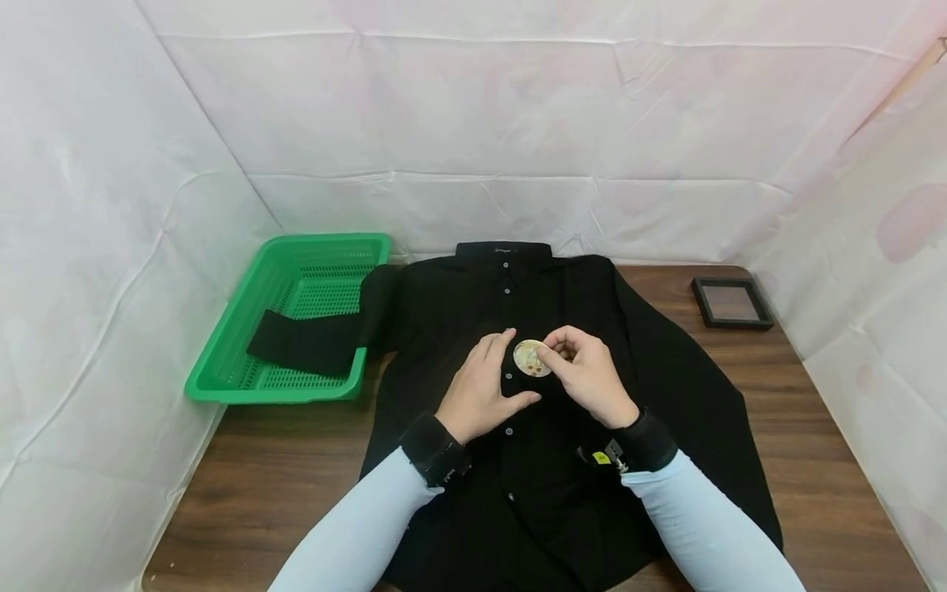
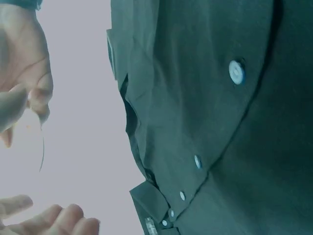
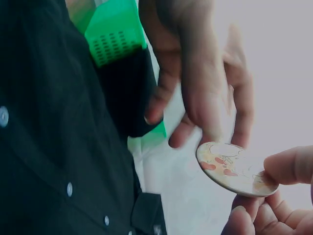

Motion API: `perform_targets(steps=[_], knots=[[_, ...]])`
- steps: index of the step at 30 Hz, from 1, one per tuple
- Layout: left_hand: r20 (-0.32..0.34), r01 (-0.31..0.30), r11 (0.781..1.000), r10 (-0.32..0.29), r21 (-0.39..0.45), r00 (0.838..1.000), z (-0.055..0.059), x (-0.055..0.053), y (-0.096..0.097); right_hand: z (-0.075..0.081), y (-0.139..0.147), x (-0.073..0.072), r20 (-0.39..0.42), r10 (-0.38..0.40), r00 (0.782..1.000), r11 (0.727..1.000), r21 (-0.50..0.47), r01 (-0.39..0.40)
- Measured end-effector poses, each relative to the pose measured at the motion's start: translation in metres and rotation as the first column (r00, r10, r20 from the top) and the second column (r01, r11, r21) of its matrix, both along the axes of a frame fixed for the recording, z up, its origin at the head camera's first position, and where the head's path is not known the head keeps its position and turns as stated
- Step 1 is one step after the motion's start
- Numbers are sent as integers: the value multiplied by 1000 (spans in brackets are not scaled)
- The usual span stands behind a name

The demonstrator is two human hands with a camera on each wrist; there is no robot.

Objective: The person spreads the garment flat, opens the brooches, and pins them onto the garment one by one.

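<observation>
My right hand (image 1: 588,374) pinches a round badge (image 1: 529,359) with a printed picture between thumb and fingers. The badge is above the black button-up shirt (image 1: 459,493), which lies spread with its collar away from me. On the badge's left, my left hand (image 1: 484,386) is held with its fingers extended and thumb apart. In the right wrist view, the badge (image 3: 230,169) shows orange-red marks and a thin rim, and the left fingertips come close behind it; contact cannot be told. Glare washes out the badge (image 2: 29,137) in the left wrist view.
A green plastic basket (image 1: 277,393) stands at the left, with one shirt sleeve (image 1: 307,341) lying in it. A black frame with a clear window (image 1: 704,304) lies at the back right of the wooden table (image 1: 281,485). White sheeting walls surround the table.
</observation>
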State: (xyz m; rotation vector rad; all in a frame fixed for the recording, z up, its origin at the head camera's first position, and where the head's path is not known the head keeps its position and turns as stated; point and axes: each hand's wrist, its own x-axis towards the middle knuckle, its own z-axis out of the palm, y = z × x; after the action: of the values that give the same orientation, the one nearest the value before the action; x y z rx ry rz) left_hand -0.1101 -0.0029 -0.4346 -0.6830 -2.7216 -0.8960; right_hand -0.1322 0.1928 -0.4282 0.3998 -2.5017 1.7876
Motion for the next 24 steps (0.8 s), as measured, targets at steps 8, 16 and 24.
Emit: perform_targets(steps=[8,16,24], knots=[[-131,-33,995,45,94,990,-3,7,8,4,-18,14,-68,21,997,999,-30,-23],[-94,-47,992,58,121,994,-2,12,7,27,-29,32,-116,53,992,998,-21,-56],[-102,-9,974,33,228,994,0,12,1,37,-31,38,-118,111,987,993,-29,-115]])
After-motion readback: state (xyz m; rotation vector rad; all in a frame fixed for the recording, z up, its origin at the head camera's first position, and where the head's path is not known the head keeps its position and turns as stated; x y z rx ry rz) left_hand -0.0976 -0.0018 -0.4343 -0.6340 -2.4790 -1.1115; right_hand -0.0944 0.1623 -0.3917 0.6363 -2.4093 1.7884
